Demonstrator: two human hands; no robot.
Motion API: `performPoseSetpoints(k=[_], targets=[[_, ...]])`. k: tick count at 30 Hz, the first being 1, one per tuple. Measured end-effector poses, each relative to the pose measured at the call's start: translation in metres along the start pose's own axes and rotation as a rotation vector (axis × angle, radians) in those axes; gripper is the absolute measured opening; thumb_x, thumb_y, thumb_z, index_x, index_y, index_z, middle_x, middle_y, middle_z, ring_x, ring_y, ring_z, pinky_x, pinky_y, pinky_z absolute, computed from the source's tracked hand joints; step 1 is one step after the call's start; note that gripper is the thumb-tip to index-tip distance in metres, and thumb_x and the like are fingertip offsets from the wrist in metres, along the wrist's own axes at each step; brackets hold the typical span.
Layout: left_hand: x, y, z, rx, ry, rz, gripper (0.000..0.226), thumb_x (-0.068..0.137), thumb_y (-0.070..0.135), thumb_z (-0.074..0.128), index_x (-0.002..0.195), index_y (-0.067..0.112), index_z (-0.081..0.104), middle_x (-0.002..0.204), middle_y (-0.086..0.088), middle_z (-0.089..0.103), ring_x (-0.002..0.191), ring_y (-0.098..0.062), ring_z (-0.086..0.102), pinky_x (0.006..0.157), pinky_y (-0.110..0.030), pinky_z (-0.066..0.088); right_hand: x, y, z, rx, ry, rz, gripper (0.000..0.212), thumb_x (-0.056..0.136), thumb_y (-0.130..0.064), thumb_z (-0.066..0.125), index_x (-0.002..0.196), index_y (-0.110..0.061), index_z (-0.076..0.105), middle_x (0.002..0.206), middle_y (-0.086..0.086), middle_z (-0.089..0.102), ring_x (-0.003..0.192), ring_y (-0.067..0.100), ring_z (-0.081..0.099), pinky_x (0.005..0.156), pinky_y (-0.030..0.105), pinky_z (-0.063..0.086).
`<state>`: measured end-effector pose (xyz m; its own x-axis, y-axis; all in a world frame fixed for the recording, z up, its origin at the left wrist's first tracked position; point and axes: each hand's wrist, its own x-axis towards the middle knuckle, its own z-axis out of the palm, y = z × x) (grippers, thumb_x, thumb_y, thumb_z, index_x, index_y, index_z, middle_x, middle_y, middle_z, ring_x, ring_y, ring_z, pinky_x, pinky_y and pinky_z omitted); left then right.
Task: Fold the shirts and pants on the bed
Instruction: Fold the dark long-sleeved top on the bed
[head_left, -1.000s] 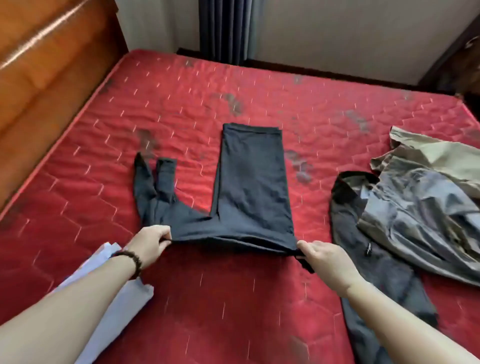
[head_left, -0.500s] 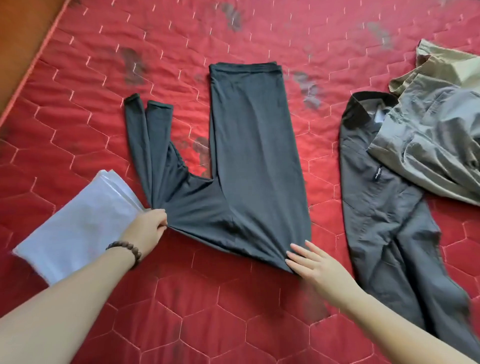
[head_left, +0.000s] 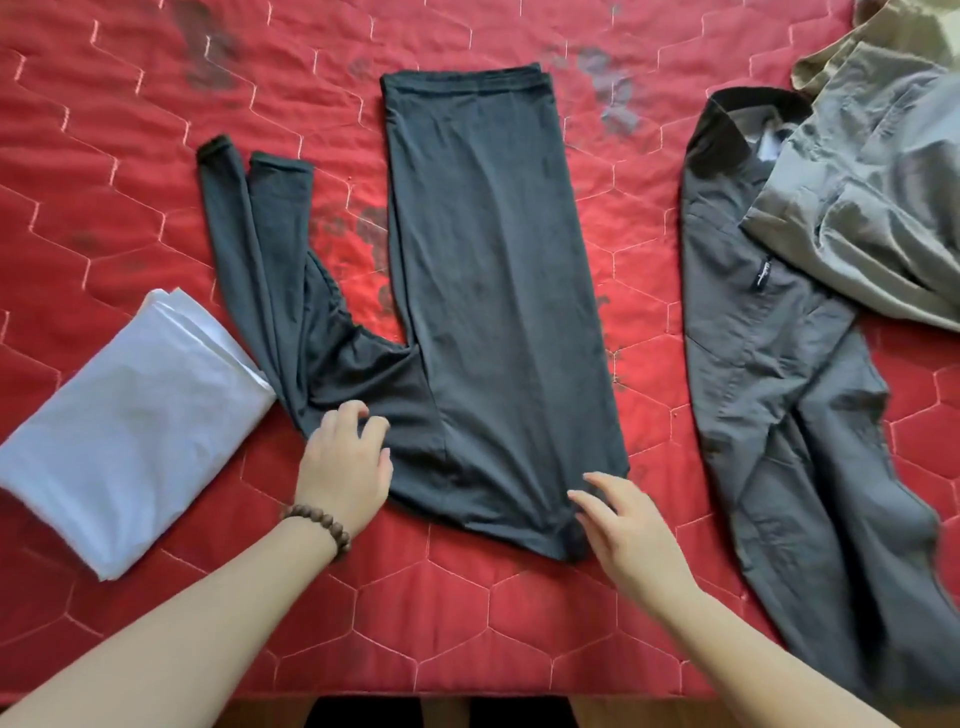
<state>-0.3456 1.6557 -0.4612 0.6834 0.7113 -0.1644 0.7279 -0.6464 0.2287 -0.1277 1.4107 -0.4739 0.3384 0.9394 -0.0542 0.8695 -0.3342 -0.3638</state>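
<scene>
Covering the whole view, the red quilted bed (head_left: 156, 130) carried a dark long-sleeved shirt (head_left: 493, 291) halved lengthwise at its middle, grey pants (head_left: 769, 415) to the right and a folded white garment (head_left: 130, 441) to the left. The left hand (head_left: 345, 462) rested loose-fingered on the shirt's shoulder, holding nothing. The right hand (head_left: 628, 525), fingers spread and relaxed, touched its near corner.

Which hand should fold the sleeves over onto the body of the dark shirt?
Probably the left hand: it rests on the dark shirt just below the sleeves. The right hand sits at the opposite bottom corner.
</scene>
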Motion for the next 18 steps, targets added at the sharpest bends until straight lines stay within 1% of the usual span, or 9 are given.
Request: performPoseSetpoints(k=[2,5,7,9,10,11,13,14,18], targets=[[-0.002,0.024,0.013,-0.069,0.0,0.197,0.038,0.062,0.012,0.081,0.097,0.006,0.067,0.111,-0.021,0.059,0.092,-0.04,0.06,0.075,-0.045,0.053,0.011,0.011,-0.005,0.054,0.021,0.364,0.027,0.082,-0.003,0.067,0.109,-0.003,0.067,0.107,0.017,0.062,0.098,0.039,0.059,0.086,0.046,0.049],[-0.014,0.05,0.04,-0.074,-0.162,0.487,0.06,0.072,0.034,0.073,0.126,0.012,0.059,0.141,-0.021,0.045,0.129,-0.039,0.045,0.104,-0.05,0.041,0.017,0.028,-0.01,0.145,-0.09,0.789,0.031,0.086,-0.021,0.068,0.111,-0.007,0.058,0.105,0.014,0.06,0.102,0.035,0.055,0.088,0.046,0.044],[-0.023,0.057,0.057,0.088,-0.307,0.596,0.083,0.078,0.057,0.056,0.149,0.025,0.027,0.159,-0.015,0.011,0.146,-0.033,0.01,0.117,-0.051,0.014,0.016,0.03,-0.007,0.19,-0.225,0.872,0.031,0.084,-0.033,0.07,0.101,-0.012,0.055,0.097,0.01,0.065,0.096,0.033,0.059,0.084,0.044,0.045],[-0.029,0.058,0.072,0.2,-0.402,0.593,0.096,0.077,0.067,0.05,0.151,0.034,-0.002,0.158,-0.01,-0.016,0.146,-0.03,-0.015,0.117,-0.052,-0.004,0.013,0.029,-0.003,0.201,-0.306,0.865,0.03,0.082,-0.036,0.071,0.094,-0.013,0.056,0.093,0.01,0.068,0.093,0.032,0.061,0.08,0.041,0.046],[-0.031,0.059,0.074,0.221,-0.402,0.581,0.098,0.076,0.068,0.054,0.151,0.035,0.0,0.159,-0.01,-0.012,0.146,-0.031,-0.011,0.117,-0.054,0.0,0.011,0.028,-0.001,0.209,-0.313,0.864,0.027,0.083,-0.034,0.071,0.093,-0.013,0.058,0.094,0.01,0.069,0.093,0.032,0.061,0.079,0.04,0.046],[-0.032,0.06,0.073,0.228,-0.393,0.569,0.096,0.074,0.065,0.061,0.151,0.034,0.012,0.159,-0.011,0.003,0.147,-0.033,0.004,0.116,-0.057,0.011,0.009,0.028,0.001,0.216,-0.31,0.866,0.024,0.084,-0.032,0.07,0.093,-0.012,0.059,0.095,0.011,0.069,0.093,0.032,0.061,0.077,0.038,0.046],[-0.031,0.066,0.069,0.208,-0.344,0.559,0.084,0.071,0.05,0.075,0.144,0.032,0.038,0.152,-0.011,0.034,0.139,-0.033,0.032,0.108,-0.058,0.032,0.004,0.03,0.002,0.233,-0.288,0.896,0.017,0.087,-0.027,0.066,0.093,-0.012,0.061,0.097,0.011,0.069,0.092,0.032,0.061,0.072,0.035,0.043],[-0.03,0.066,0.069,0.196,-0.293,0.566,0.079,0.07,0.039,0.079,0.141,0.031,0.044,0.148,-0.011,0.04,0.136,-0.033,0.039,0.105,-0.057,0.036,0.001,0.032,0.002,0.245,-0.273,0.925,0.015,0.089,-0.026,0.064,0.093,-0.012,0.06,0.096,0.011,0.069,0.09,0.032,0.06,0.07,0.035,0.042],[-0.027,0.061,0.068,0.166,-0.221,0.571,0.079,0.067,0.013,0.081,0.137,0.031,0.05,0.146,-0.009,0.044,0.133,-0.031,0.043,0.104,-0.053,0.04,-0.013,0.042,-0.002,0.264,-0.251,1.011,0.015,0.091,-0.025,0.062,0.085,-0.013,0.055,0.09,0.012,0.067,0.082,0.03,0.056,0.068,0.035,0.041]])
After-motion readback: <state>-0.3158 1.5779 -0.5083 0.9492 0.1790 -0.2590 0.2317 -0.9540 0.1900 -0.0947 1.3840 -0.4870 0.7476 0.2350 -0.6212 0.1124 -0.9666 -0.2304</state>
